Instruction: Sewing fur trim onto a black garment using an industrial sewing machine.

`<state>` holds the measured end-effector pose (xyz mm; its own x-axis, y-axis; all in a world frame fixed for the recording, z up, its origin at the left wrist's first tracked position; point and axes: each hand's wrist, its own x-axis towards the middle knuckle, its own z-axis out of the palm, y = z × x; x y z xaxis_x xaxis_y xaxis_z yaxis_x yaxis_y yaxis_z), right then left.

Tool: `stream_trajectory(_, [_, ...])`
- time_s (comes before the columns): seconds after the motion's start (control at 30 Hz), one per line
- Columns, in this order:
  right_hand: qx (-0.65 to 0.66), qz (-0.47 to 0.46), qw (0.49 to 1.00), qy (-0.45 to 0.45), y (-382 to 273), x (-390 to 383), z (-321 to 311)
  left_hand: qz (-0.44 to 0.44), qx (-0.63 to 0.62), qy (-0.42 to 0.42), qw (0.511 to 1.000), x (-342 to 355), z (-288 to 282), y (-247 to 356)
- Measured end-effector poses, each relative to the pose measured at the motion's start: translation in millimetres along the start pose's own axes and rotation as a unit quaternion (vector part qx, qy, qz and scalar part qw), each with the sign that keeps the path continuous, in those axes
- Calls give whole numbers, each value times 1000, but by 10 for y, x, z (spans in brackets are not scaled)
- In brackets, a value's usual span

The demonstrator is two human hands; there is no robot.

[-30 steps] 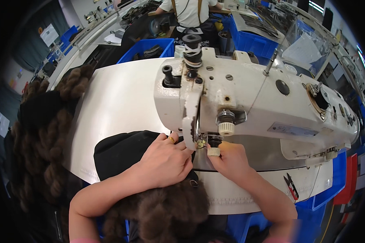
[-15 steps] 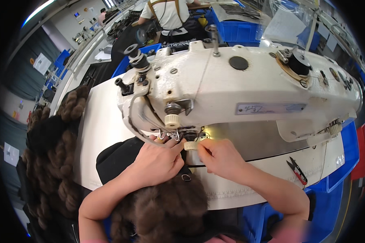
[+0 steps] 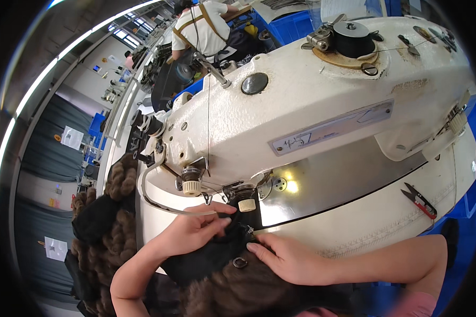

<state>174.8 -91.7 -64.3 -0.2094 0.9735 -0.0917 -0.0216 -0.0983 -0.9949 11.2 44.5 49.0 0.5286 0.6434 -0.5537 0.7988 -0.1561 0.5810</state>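
Note:
A garment piece of black cloth (image 3: 195,264) and brown fur (image 3: 238,285) lies at the front of a white sewing machine (image 3: 248,121), its black end reaching under the needle area. My left hand (image 3: 188,232) is bent over the black cloth just left of the presser area, thumb and fingers closing on a fold of it. To the right, my right hand (image 3: 291,259) pinches the garment's edge between thumb and fingers, beside a small metal piece (image 3: 247,229). A metal ring (image 3: 239,262) sits on the garment between my hands. The needle itself is hidden.
Red-handled thread snips (image 3: 419,201) lie on the white table at the right, near a printed ruler scale (image 3: 386,227). More brown fur pieces (image 3: 111,238) are heaped at the left. Behind the machine, a person in a white shirt (image 3: 203,31) works near blue bins (image 3: 291,26).
My right hand has come down from beside the needle area to the garment's edge. My left hand has drawn back slightly from the needle area. The view has tilted and shifted.

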Motion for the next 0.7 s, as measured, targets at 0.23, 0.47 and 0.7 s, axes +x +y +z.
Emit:
stream_trajectory(0.23, [126, 60, 988, 63, 59, 104, 74, -49, 23, -173, 983, 479, -189, -130])
stream_trajectory(0.47, [13, -21, 997, 66, 68, 292, 137, -38, -80, -165, 982, 822, -262, -437])
stream_trajectory(0.7, [226, 9, 969, 98, 92, 298, 259, -162, -383, -229, 880, 950, -335, -505])
